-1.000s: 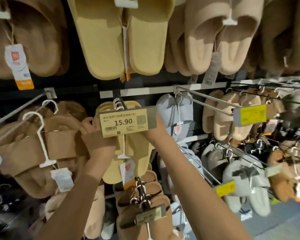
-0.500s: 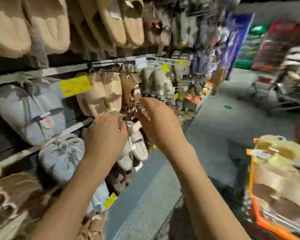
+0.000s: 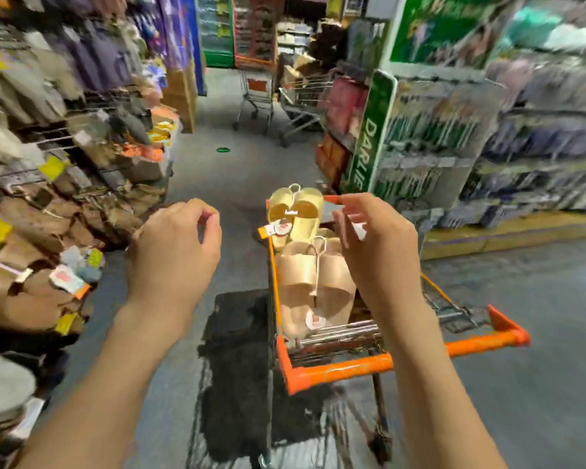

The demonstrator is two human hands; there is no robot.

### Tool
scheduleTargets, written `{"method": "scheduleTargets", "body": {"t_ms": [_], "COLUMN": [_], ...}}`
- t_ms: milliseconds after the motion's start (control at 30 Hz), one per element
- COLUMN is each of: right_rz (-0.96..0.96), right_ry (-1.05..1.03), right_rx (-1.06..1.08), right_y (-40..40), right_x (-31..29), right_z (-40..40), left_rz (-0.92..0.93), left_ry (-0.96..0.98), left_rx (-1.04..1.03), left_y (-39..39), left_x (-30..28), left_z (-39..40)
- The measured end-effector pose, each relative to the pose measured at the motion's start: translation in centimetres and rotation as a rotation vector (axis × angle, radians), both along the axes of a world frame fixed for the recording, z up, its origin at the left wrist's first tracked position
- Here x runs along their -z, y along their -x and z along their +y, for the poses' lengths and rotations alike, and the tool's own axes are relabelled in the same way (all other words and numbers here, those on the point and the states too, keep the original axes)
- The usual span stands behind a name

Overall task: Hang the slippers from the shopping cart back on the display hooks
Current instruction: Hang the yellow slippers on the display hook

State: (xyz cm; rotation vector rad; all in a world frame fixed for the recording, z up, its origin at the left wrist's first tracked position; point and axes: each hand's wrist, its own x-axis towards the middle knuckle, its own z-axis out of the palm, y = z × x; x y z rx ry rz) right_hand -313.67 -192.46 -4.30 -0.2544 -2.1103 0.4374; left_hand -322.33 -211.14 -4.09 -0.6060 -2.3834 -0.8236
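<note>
I get 1 head view, looking forward and down the aisle; shopping cart [image 3: 335,367] close under the right hand [image 3: 376,255], display racks [image 3: 48,214] left of the left hand [image 3: 173,255].

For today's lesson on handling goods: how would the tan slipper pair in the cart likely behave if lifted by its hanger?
The tan slipper pair looks soft and padded, so probably light for its size. Both slippers seem joined on one white hanger, so they would likely rise together and swing. The paper tag would probably dangle loosely.
</note>
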Motion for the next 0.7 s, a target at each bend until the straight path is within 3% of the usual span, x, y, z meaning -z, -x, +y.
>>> {"method": "scheduleTargets", "body": {"t_ms": [400,567,700], "right_rz": [-0.024,-0.012,-0.08], "right_ry": [-0.027,0.073,0.143], "right_rx": [0.418,0.459,0.455], "right_y": [18.9,28.0,35.1], "right_x": [3.4,6.1,9.5], "right_z": [8.2,11.6,15.5], "left_rz": [-0.061,-0.085,-0.208], "left_ry": [0.085,0.062,0.098], "left_rx": [0.305,0.383,0.398], "left_y": [24.3,33.1,39.3], "left_x": [3.5,6.2,10.3], "left_z": [13.6,18.2,22.1]}}
